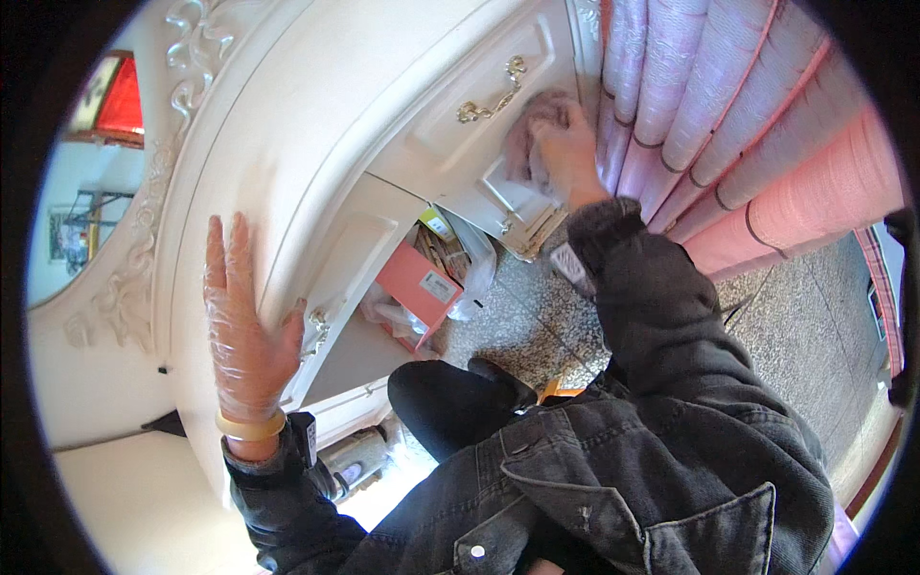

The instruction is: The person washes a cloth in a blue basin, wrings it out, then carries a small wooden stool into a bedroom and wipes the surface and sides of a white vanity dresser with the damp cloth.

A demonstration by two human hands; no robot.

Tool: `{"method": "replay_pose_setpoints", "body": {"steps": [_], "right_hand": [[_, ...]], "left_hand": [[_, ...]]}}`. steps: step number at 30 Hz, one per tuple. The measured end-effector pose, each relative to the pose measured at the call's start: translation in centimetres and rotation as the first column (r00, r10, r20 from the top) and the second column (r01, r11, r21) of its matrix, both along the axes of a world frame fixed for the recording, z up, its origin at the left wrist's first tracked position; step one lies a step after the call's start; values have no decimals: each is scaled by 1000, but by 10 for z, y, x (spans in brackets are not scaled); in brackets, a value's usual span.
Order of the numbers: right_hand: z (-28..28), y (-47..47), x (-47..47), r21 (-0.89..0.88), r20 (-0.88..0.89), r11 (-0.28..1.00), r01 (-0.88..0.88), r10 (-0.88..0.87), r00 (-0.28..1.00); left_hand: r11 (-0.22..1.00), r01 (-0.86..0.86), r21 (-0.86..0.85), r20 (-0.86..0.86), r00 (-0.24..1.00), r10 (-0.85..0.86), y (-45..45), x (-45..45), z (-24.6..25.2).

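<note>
My left hand (248, 330), in a thin clear plastic glove with a bangle at the wrist, lies with fingers spread along the curved top of a white dresser (287, 144) and holds nothing. My right hand (564, 144) grips a crumpled greyish-pink cloth (521, 144) against the dresser's front, to the right of an ornate metal drawer handle (496, 93); hand and cloth are blurred. Below the drawer, a cabinet door (510, 198) shows partly behind the cloth. Another ornate handle (316, 330) is beside my left thumb.
A pink box (420, 284) and plastic bags (478, 266) stick out of the lower cabinet. Gathered lilac and pink curtains (719, 108) hang at the right. An oval mirror (93, 187) with a carved frame is at the left. Speckled floor (532, 309) lies below.
</note>
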State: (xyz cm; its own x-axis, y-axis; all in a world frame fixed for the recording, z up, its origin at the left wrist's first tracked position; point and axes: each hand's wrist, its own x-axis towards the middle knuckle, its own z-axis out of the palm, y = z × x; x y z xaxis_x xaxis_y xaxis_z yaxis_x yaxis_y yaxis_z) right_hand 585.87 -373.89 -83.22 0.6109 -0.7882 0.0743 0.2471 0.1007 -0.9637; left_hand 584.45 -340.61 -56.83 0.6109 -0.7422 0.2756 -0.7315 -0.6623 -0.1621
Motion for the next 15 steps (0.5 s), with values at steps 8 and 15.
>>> {"method": "replay_pose_setpoints", "body": {"steps": [8,15], "right_hand": [[36,90,-11,-226,95,969,96,-76,993],[5,160,-31,-37,-166,784,-619,606,778]], "left_hand": [[1000,-11,-14,7,1000,12,-1,0,-1],[999,-22,-31,2,1000,22,-2,-3,0]]}}
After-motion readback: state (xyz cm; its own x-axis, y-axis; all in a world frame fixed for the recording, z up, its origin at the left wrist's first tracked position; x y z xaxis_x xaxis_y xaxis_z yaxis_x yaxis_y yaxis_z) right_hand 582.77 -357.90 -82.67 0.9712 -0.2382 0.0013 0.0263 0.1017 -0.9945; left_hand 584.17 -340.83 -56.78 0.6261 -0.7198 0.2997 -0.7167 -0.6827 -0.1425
